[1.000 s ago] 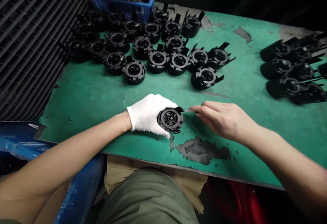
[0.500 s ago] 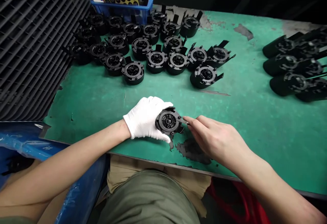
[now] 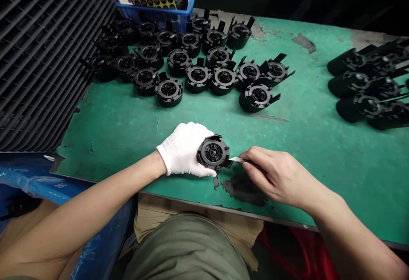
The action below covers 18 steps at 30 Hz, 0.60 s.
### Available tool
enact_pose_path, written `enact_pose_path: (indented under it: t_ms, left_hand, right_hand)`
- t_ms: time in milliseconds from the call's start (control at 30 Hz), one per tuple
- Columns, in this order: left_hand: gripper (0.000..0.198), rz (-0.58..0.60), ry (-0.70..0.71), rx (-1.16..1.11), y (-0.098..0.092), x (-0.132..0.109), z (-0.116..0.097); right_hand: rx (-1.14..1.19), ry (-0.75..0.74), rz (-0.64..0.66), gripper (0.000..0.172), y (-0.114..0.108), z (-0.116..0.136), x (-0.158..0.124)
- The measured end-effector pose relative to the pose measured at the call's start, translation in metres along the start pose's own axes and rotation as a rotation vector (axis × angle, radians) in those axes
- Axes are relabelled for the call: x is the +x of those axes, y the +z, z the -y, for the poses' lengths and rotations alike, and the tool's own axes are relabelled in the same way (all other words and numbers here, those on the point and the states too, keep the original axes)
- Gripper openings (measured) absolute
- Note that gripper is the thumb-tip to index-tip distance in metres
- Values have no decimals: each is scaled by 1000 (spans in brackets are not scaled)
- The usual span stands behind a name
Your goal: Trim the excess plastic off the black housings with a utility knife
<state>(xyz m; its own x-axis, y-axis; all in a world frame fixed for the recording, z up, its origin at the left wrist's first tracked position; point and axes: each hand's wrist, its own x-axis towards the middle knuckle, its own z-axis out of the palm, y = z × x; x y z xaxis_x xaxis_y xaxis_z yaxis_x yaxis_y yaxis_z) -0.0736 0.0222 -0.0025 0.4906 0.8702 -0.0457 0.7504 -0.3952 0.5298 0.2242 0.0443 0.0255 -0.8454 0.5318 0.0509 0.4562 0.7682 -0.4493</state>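
My left hand (image 3: 187, 150), in a white glove, is wrapped round a round black plastic housing (image 3: 213, 152) near the front of the green table. Its ringed face with a central hub points up, and small tabs stick out from the rim. My bare right hand (image 3: 275, 173) pinches a knife (image 3: 237, 159) with a short pale pointed blade. The blade's tip is at the housing's right side, by a lower tab; whether it touches, I cannot tell. Most of the knife's handle is hidden in my fingers.
Several similar black housings (image 3: 198, 75) stand in a cluster behind my hands. More taller ones (image 3: 359, 107) are at the right. A blue bin (image 3: 156, 16) with a sticker sheet is at the back, a dark slatted panel (image 3: 47, 58) at the left. The table edge (image 3: 204, 207) runs before my lap.
My right hand has drawn slightly right and down from the housing's rim, and the blade now shows more clearly. My left hand still holds the housing in nearly the same place.
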Motion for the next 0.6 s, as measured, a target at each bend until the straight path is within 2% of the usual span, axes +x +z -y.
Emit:
enact_pose_path:
  t_ms: [100, 167, 267, 367, 467, 600]
  left_hand:
    - [78, -43, 3, -25, 4, -1, 1]
    - [82, -130, -39, -53, 10, -2, 4]
    - [102, -260, -71, -80, 16, -1, 11]
    - [125, -231, 68, -89, 17, 4, 21]
    - [116, -171, 188, -93, 15, 11, 29]
    - [109, -175, 212, -94, 15, 13, 33]
  right_hand:
    - [2, 55, -72, 16, 2, 0, -4]
    - [-20, 77, -112, 23, 8, 2, -4]
    - [-108, 99, -128, 33, 21, 1, 2]
    - [-215, 126, -93, 37, 27, -3, 6]
    - [-310, 146, -73, 41, 26, -4, 7]
    - [-461, 103, -79, 39, 20, 0, 5]
